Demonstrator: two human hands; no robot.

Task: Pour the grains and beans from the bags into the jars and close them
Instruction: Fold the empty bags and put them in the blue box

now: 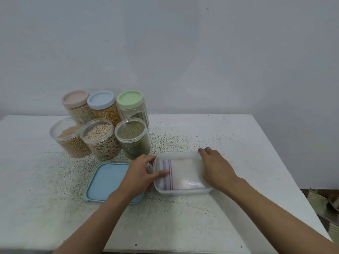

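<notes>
Six round clear-plastic jars point(100, 125) at the far left of one white table point(238, 143), packed close in two rows of three. Rough tabletop, speckled all over with dark flecks.

Back row capped: three smooth round tops, namely one pink lid point(75, 98), one blue lid point(100, 99) and one green lid point(129, 99). Under the pink, greenish-beige grains; under the blue, yellow kernels; under the green, mostly bare walls with a little dark-green fill low down.

Front row open-topped and filled nearly to the rim: round tan beans point(70, 142) on the left, pale mixed split beans point(99, 136) in the middle, small green beans point(131, 132) on the right.

One square translucent container point(183, 192) with rounded corners near the table's middle, just right of one flat pale-blue square cover point(108, 180) lying on the tabletop. Inside the container, thin clear zip bags point(183, 173) folded flat; count impossible to tell. Purple and blue stripes along the zip edge, the only marking to be made out.

Two bare hands, both on the container. Left hand point(141, 173) grips the left wall: thumb inside, lying on the striped bag edge, fingers curled round the far-left corner, wrist above the square cover. Right hand point(214, 165) lies palm-down over the right side, fingertips bent over the far-right rim, holding it.
</notes>
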